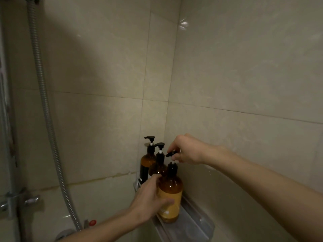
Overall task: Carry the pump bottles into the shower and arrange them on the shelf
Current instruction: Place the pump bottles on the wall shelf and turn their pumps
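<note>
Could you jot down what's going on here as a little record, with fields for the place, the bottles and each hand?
place: tiled shower corner, hose at left
shelf: clear corner shelf on the wall
bottles: three amber pump bottles in a row
back bottle: untouched
middle bottle: untouched
front bottle: yellow label, held by both hands
left hand: wrapped around the front bottle's body
right hand: fingers pinching the front bottle's pump head
</note>
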{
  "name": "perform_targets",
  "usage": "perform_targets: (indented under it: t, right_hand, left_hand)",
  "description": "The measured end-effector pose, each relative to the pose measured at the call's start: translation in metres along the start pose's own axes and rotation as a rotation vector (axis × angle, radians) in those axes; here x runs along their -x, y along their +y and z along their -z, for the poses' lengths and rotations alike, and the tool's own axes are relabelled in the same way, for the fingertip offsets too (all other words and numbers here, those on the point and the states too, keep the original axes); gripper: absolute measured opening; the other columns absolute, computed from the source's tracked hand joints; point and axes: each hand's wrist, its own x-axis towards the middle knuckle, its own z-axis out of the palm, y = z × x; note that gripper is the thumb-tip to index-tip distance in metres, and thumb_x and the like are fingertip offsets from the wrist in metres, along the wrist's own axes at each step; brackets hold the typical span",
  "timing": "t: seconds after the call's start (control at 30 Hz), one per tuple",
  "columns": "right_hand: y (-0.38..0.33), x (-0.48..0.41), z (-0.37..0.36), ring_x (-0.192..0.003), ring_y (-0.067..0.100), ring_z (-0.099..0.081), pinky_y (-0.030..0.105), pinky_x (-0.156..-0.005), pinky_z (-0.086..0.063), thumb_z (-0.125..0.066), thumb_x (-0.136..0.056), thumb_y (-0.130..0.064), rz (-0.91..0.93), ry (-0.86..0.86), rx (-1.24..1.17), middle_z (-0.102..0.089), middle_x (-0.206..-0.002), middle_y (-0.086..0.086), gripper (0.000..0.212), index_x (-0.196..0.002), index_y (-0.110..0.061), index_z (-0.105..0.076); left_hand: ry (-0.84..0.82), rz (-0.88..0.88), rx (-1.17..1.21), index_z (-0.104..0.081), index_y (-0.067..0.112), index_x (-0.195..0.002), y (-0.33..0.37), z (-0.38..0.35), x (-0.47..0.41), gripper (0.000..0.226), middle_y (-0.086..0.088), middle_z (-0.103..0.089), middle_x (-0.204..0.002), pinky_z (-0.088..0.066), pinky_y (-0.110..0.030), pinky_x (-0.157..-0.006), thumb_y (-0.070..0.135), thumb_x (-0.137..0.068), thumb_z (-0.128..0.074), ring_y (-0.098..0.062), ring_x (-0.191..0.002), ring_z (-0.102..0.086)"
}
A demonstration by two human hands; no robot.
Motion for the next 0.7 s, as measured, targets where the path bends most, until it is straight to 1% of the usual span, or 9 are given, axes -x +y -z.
perform_targets:
  t: [0.1, 0.17, 0.27, 0.33, 0.4, 0.47, 0.57, 0.63, 0.7]
  right_hand:
    - [-0.001, 0.0, -0.001, -0.064, 0.001, -0.057, 0.021, -0.065, -0.052, -0.064, -0.087, -0.017, -0.006, 0.012, -0.009, -0.057, -0.087, -0.003, 0.032, -0.119, -0.013, -0.062]
    - [-0.001, 0.0, -0.001, -0.064, 0.0, -0.057, 0.02, -0.065, -0.052, -0.064, -0.087, -0.016, -0.008, 0.016, -0.017, -0.059, -0.088, -0.003, 0.032, -0.119, -0.012, -0.062]
    - [-0.001, 0.001, -0.002, -0.064, 0.0, -0.058, 0.021, -0.067, -0.053, -0.064, -0.087, -0.015, -0.008, 0.011, -0.041, -0.065, -0.095, 0.002, 0.033, -0.12, -0.012, -0.062]
    - [-0.001, 0.002, -0.002, -0.064, -0.001, -0.058, 0.02, -0.066, -0.053, -0.064, -0.088, -0.015, -0.008, 0.009, -0.055, -0.066, -0.096, 0.003, 0.032, -0.12, -0.012, -0.062]
    - [0.0, 0.003, -0.002, -0.063, -0.001, -0.056, 0.019, -0.065, -0.051, -0.064, -0.088, -0.015, -0.007, 0.011, -0.06, -0.063, -0.089, 0.0, 0.032, -0.119, -0.012, -0.062]
    - [0.0, 0.003, -0.003, -0.061, -0.003, -0.055, 0.016, -0.062, -0.049, -0.064, -0.088, -0.014, -0.007, 0.019, -0.059, -0.06, -0.086, -0.001, 0.031, -0.119, -0.012, -0.063]
    - [0.0, 0.002, -0.004, -0.064, 0.0, -0.054, 0.018, -0.066, -0.05, -0.063, -0.088, -0.014, -0.008, 0.032, -0.053, -0.061, -0.092, 0.001, 0.032, -0.119, -0.013, -0.063]
    - [0.0, 0.002, -0.005, -0.066, 0.001, -0.054, 0.018, -0.068, -0.049, -0.063, -0.088, -0.015, -0.002, 0.038, -0.046, -0.063, -0.097, 0.003, 0.032, -0.119, -0.013, -0.062]
    - [-0.001, 0.002, -0.005, -0.067, 0.002, -0.054, 0.018, -0.069, -0.049, -0.063, -0.088, -0.015, 0.002, 0.037, -0.045, -0.065, -0.103, 0.005, 0.032, -0.12, -0.013, -0.062]
  left_hand:
    - [0.03, 0.01, 0.006, -0.04, 0.038, -0.122, 0.003, 0.0, 0.0, 0.081, 0.027, -0.047, -0.098, -0.049, -0.019, -0.083, 0.05, -0.055, -0.083, 0.001, -0.094, -0.053]
    - [0.059, 0.017, 0.001, -0.039, 0.044, -0.115, 0.005, -0.003, 0.002, 0.076, 0.028, -0.046, -0.094, -0.047, -0.017, -0.078, 0.051, -0.053, -0.082, 0.003, -0.092, -0.052]
    - [0.091, 0.027, -0.01, -0.031, 0.053, -0.104, 0.005, -0.008, 0.006, 0.071, 0.028, -0.047, -0.094, -0.047, -0.016, -0.075, 0.055, -0.052, -0.08, 0.004, -0.089, -0.052]
    - [0.103, 0.025, -0.037, -0.029, 0.052, -0.106, 0.004, -0.009, 0.008, 0.073, 0.027, -0.046, -0.098, -0.051, -0.021, -0.078, 0.059, -0.051, -0.077, 0.001, -0.093, -0.054]
    - [0.105, 0.026, -0.057, -0.03, 0.05, -0.109, 0.004, -0.009, 0.008, 0.074, 0.025, -0.046, -0.101, -0.053, -0.026, -0.081, 0.062, -0.051, -0.074, -0.001, -0.097, -0.055]
    - [0.094, 0.025, -0.046, -0.031, 0.049, -0.109, 0.005, -0.008, 0.008, 0.073, 0.023, -0.048, -0.106, -0.054, -0.029, -0.084, 0.059, -0.053, -0.076, -0.002, -0.1, -0.055]
    - [0.055, 0.028, -0.028, -0.035, 0.041, -0.123, 0.004, -0.005, 0.005, 0.079, 0.017, -0.05, -0.119, -0.051, -0.033, -0.092, 0.054, -0.057, -0.079, -0.006, -0.108, -0.054]
    - [0.034, 0.036, -0.015, -0.034, 0.036, -0.132, 0.003, -0.003, 0.003, 0.087, 0.014, -0.05, -0.126, -0.05, -0.034, -0.095, 0.051, -0.059, -0.08, -0.008, -0.113, -0.053]
    - [0.032, 0.035, -0.01, -0.034, 0.035, -0.134, 0.003, -0.002, 0.003, 0.089, 0.014, -0.05, -0.127, -0.05, -0.034, -0.095, 0.05, -0.06, -0.08, -0.008, -0.113, -0.052]
